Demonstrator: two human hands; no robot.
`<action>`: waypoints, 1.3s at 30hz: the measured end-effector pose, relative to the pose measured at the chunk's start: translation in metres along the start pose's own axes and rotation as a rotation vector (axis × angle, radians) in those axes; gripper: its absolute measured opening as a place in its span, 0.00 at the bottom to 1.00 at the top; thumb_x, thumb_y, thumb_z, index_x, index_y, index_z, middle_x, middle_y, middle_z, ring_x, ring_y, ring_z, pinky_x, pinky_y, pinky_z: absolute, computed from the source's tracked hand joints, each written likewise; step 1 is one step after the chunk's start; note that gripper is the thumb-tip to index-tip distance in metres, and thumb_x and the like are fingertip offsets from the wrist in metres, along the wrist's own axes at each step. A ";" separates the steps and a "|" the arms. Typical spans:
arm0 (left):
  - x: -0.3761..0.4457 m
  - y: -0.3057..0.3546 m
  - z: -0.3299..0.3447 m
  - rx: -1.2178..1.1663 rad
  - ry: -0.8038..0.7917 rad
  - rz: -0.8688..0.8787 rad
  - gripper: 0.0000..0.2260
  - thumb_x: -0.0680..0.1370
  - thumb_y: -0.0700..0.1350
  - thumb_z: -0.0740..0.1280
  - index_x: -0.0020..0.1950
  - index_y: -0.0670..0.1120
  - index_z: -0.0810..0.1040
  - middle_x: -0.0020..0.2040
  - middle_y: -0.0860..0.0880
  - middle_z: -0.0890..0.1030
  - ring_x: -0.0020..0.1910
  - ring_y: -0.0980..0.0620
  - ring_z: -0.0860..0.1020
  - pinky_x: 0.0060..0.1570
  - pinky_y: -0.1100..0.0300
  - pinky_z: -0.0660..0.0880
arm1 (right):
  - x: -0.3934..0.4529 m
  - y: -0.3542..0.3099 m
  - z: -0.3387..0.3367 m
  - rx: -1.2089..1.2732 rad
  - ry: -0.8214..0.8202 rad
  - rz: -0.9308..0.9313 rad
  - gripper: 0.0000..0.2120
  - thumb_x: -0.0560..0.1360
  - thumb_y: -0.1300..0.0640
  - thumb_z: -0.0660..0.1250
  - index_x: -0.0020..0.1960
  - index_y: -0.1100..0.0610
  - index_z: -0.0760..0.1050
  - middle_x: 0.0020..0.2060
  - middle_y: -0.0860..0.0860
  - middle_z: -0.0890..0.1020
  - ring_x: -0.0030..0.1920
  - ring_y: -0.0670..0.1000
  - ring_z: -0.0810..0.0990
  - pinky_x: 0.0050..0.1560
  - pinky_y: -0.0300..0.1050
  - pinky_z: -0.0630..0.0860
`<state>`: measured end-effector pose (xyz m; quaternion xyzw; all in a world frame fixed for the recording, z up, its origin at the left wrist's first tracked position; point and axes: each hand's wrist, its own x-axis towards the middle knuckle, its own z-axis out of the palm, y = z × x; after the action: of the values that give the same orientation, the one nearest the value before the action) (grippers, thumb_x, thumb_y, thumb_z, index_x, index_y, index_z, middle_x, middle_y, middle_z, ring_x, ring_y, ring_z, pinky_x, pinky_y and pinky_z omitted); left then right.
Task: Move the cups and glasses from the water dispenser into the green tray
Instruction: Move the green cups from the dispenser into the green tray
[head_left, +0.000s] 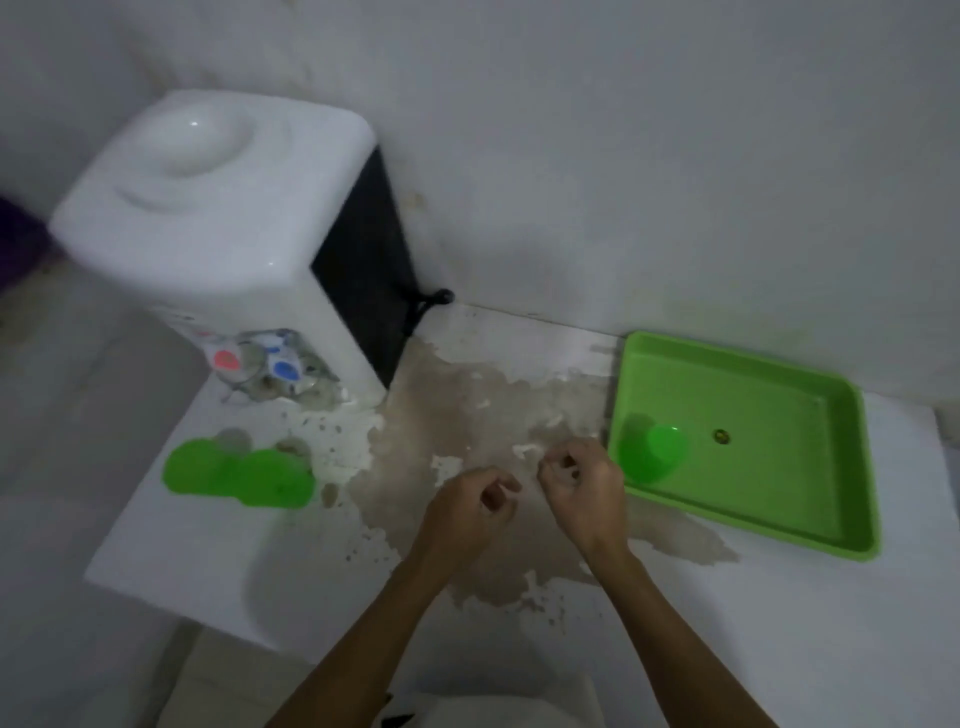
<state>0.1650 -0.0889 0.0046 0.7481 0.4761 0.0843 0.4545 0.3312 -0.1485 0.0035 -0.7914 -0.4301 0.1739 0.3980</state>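
Note:
A white water dispenser stands at the back left of the table, with a red tap and a blue tap. Clear glasses sit blurred under the taps. Two green cups lie in front of the dispenser. The green tray rests at the right, and one green cup lies in its near-left corner. My left hand and my right hand hover over the middle of the table, fingers loosely curled, holding nothing. The right hand is just left of the tray.
The white table top has a large brown worn patch in the middle. A black cable leaves the dispenser's dark rear side. White walls close the back. The table's left edge drops to the floor.

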 end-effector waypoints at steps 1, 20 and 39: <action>-0.006 -0.009 -0.013 -0.004 0.038 -0.020 0.05 0.74 0.48 0.71 0.48 0.56 0.81 0.39 0.54 0.80 0.39 0.58 0.79 0.42 0.58 0.79 | -0.003 -0.008 0.013 0.018 -0.044 0.022 0.03 0.69 0.61 0.73 0.40 0.54 0.80 0.39 0.49 0.80 0.38 0.48 0.78 0.40 0.42 0.73; -0.055 -0.175 -0.174 0.367 0.320 -0.175 0.37 0.71 0.45 0.74 0.78 0.50 0.64 0.79 0.40 0.59 0.78 0.40 0.60 0.66 0.48 0.73 | -0.028 -0.132 0.202 0.037 -0.438 -0.036 0.03 0.71 0.59 0.72 0.41 0.53 0.82 0.38 0.48 0.83 0.38 0.46 0.81 0.41 0.46 0.81; -0.026 -0.067 -0.124 -0.111 0.226 -0.064 0.31 0.67 0.52 0.79 0.67 0.57 0.70 0.60 0.50 0.67 0.55 0.53 0.75 0.51 0.62 0.75 | -0.034 -0.089 0.131 0.535 -0.252 0.679 0.08 0.79 0.51 0.66 0.53 0.55 0.76 0.49 0.57 0.83 0.44 0.57 0.83 0.44 0.53 0.81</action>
<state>0.0393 -0.0266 0.0326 0.6918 0.5425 0.1799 0.4412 0.1829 -0.0861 -0.0112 -0.7298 -0.1310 0.4947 0.4533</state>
